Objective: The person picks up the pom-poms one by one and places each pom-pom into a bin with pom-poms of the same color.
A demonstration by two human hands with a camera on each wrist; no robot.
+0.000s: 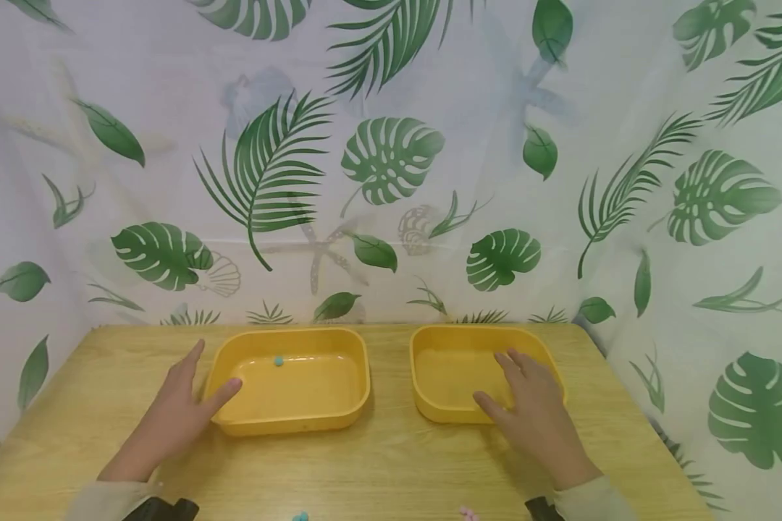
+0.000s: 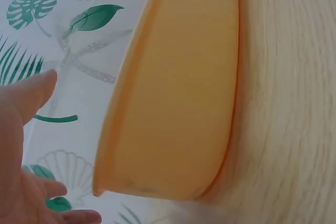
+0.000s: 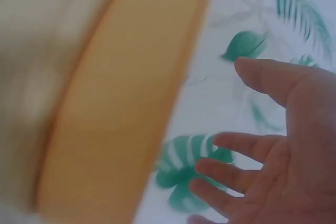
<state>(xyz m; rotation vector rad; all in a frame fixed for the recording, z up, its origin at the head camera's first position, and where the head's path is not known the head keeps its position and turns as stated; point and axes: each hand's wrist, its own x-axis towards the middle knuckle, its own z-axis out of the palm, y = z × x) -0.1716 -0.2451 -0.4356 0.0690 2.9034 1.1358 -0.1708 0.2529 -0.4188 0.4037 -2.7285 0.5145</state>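
Observation:
In the head view, my left hand is beside the left end of a yellow tray, fingers spread and thumb over its near-left corner. A small teal piece lies inside that tray, towards the back. My right hand overlaps the near-right part of a second yellow tray, its fingers loosely spread. Both palms hold nothing. The left wrist view shows the outer wall of the tray and the left thumb apart from it. The right wrist view is blurred; the right fingers are relaxed.
Both trays stand on a wood-grain table. At the front edge of the view lie teal pieces and pink pieces, partly cut off. A white leaf-printed cloth hangs behind the table and along its sides.

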